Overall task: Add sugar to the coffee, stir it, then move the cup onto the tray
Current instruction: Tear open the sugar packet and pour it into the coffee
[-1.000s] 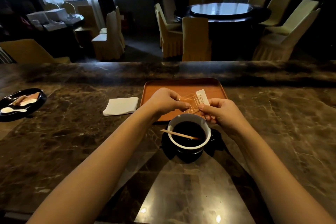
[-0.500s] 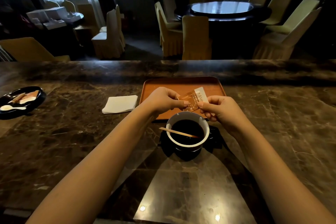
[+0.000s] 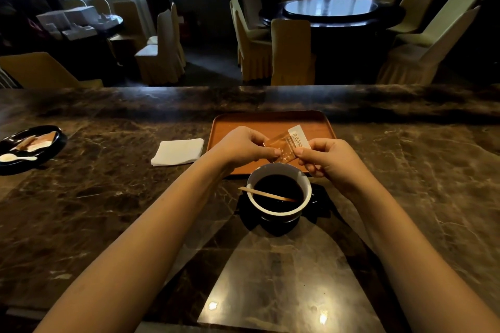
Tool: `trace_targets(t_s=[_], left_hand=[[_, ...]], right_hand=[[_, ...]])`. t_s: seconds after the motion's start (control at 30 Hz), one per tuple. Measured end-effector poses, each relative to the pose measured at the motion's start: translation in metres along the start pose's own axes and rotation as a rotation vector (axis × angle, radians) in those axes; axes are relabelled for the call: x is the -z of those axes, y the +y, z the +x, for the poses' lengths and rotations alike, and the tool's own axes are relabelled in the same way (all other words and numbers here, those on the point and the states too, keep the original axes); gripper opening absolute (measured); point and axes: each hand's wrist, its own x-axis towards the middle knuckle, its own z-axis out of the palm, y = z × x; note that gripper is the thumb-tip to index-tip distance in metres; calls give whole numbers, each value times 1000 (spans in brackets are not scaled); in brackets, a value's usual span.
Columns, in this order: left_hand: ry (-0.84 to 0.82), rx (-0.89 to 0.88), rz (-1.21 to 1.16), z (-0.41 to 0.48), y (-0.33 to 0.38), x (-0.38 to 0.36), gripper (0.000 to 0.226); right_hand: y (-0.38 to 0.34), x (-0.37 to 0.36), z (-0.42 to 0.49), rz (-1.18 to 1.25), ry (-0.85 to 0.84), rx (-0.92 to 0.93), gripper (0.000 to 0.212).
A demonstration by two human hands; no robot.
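Nearest the worktop's front edge, a white-lined cup of black coffee stands on a dark saucer, with a wooden stir stick resting across its rim, one end sunk in the coffee. Just above the cup's far rim, both hands hold a brown sugar sachet with a white end. The left hand has its grip clenched on the sachet's left edge between thumb and forefinger, and the right hand pinches the lower right part likewise; whether the sachet is torn cannot be told. Behind the hands, an orange-brown tray lies toward the worktop's far edge, the cup just short of its near rim. A folded white napkin lies just left of the tray. Near the left edge sits a black dish holding sachets and a white spoon. Beyond the worktop are covered chairs and a round table.
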Motion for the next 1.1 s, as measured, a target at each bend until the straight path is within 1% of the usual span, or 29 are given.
trace_targets(t_s=[0.2,0.43,0.6,0.8,0.93,1.1], left_hand=[[9,-1,15,0,0,0,10],[-24,-23,17,-3,-4,3,9],[-11,-46,-10,-4,-6,3,12],[14,-45,-37,-2,-7,1,6],[29,-37,-37,0,-8,1,6],[33,-29,-42,0,-9,-1,9]], right_hand=[[-5,-2,-2,9,-50,23,13],[-5,-6,-4,-77,13,61,11],[-5,-6,-4,-44,3,65,9],[-7,-6,-4,-58,0,45,9],[-8,-6,-4,-99,0,73,6],[-6,-9,-3,-177,24,103,11]])
